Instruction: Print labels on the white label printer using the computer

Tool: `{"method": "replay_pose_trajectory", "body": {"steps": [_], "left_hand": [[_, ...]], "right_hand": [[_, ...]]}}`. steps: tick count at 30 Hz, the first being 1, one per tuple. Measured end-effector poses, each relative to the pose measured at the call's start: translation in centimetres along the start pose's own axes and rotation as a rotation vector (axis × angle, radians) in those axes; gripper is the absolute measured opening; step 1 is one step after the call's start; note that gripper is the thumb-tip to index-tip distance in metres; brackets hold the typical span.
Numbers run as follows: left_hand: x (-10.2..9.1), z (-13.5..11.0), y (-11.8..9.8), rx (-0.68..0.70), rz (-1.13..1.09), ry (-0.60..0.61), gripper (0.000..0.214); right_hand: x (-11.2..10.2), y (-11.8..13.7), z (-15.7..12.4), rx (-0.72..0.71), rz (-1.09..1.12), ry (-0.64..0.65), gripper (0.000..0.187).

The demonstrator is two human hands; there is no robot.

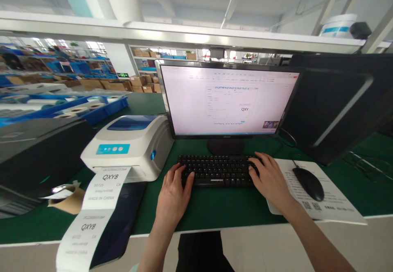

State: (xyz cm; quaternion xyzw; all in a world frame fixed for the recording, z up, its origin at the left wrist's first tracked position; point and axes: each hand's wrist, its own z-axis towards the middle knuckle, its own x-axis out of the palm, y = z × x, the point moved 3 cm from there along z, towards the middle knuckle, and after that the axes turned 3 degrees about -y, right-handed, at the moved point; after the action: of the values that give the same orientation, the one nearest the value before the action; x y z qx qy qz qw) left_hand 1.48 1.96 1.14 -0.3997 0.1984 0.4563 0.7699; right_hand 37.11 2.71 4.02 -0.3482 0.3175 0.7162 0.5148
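1. The left hand lies palm down at the left end of the black keyboard. Its fingers are loosely spread with the tips on the keys, and it holds nothing.
2. The right hand covers the right end of the same keyboard. Its fingers are curved over the keys and it is likewise empty. We judge this to be a two-handed typing posture.
3. The keyboard sits on the green bench, directly in front of the foot of the monitor and square to the near edge. This placement lets the screen be read over the hands.
4. The monitor shows a pale label layout. We read "QXY" on it; the rest is too blurred to read.
5. A white label printer stands just left of the keyboard, with its slot facing the near edge.
6. A label strip runs out of that slot and hangs over the bench edge, printed "QXY8" and "MADE IN CHINA". Feeding out on this side keeps the strip clear of the keys.
7. A black mouse rests on a printed paper sheet, near the right hand but untouched. The sheet seems to serve as a pad.
8. Around the bench we note:
   - blue trays of rolls behind the printer;
   - a black machine at far left;
   - the back of a second monitor at right.
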Motion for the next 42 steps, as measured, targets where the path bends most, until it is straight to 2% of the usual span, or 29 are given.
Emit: {"method": "replay_pose_trajectory", "body": {"steps": [10, 19, 27, 32, 35, 38, 42], "left_hand": [[-0.1, -0.2, -0.1, 0.005, 0.002, -0.017, 0.039], [-0.1, -0.1, -0.2, 0.000, 0.031, -0.008, 0.039], [0.0, -0.2, -0.1, 0.019, 0.033, -0.017, 0.038], [0.0, -0.2, -0.2, 0.006, 0.031, -0.006, 0.039], [-0.1, -0.2, -0.2, 0.000, 0.027, -0.008, 0.038], [-0.2, -0.2, -0.3, -0.002, 0.020, -0.007, 0.038], [-0.2, 0.0, -0.3, -0.001, 0.015, 0.005, 0.041]], "right_hand": [[0.8, -0.2, -0.4, -0.031, -0.008, 0.021, 0.044], [1.3, 1.6, 0.8, -0.071, -0.059, 0.060, 0.046], [2.1, 1.7, 0.9, -0.079, -0.085, 0.046, 0.044], [1.7, 2.0, 1.0, -0.073, -0.049, 0.045, 0.045], [0.8, 1.1, 0.7, -0.020, 0.018, -0.017, 0.047], [-0.3, -1.0, -0.4, 0.059, 0.086, -0.084, 0.044], [-1.2, -3.8, -2.7, 0.138, 0.112, -0.110, 0.041]]}}
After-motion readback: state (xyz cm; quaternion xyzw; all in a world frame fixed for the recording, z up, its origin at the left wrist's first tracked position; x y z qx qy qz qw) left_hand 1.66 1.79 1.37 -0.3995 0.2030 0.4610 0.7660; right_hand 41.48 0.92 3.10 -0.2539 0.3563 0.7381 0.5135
